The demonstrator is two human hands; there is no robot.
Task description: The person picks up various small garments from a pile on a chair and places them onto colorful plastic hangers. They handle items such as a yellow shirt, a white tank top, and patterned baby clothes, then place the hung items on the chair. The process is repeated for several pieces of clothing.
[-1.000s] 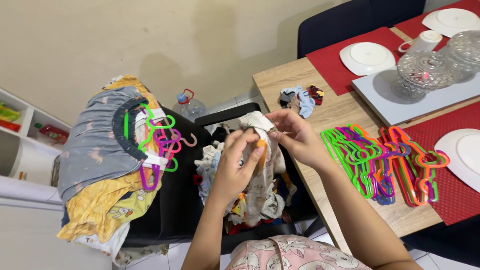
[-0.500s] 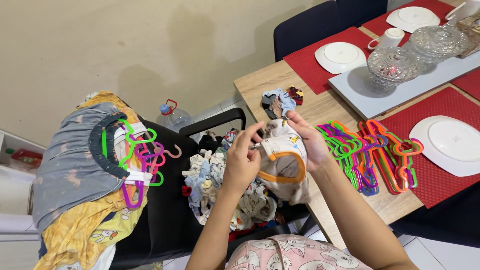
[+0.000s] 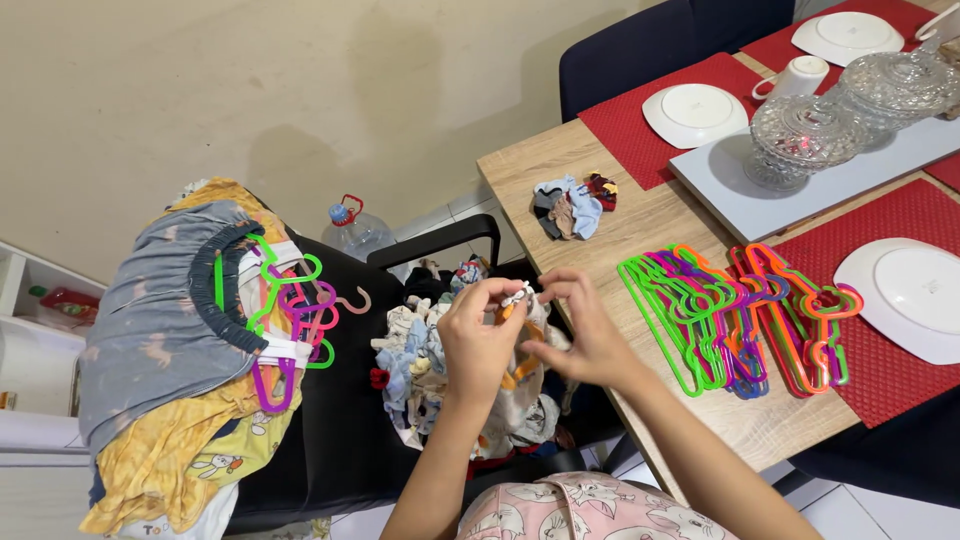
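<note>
Far left: white shelf [image 3: 30,300] against the wall. Next to it a stack of clothes [image 3: 170,350], grey piece on top, yellow underneath, draped over the black chair [image 3: 340,440], with a bunch of hangers [image 3: 290,310] in green, pink and purple hooked on it. Water jug [image 3: 355,228] with a blue cap on the floor behind the chair.

On the chair seat: pile of small clothes [image 3: 420,350], mixed prints.

Above that pile, left hand [image 3: 475,345] and right hand [image 3: 580,335] sit close together, both holding a small garment [image 3: 515,365], cream with orange trim. Fingers of both hands pressed together, pinching the garment's top edge at one spot; rest of it hangs down between the wrists, just over the pile, beside the counter edge.

Right of the hands, on the wooden counter [image 3: 650,220]: small heap of socks [image 3: 572,205], then a row of coloured hangers [image 3: 740,315] lying flat, green to orange. Further right: red placemats [image 3: 640,130], white plates [image 3: 695,110], white cup [image 3: 795,78], glass lidded bowls [image 3: 810,135] on a grey tray [image 3: 730,190]
</note>
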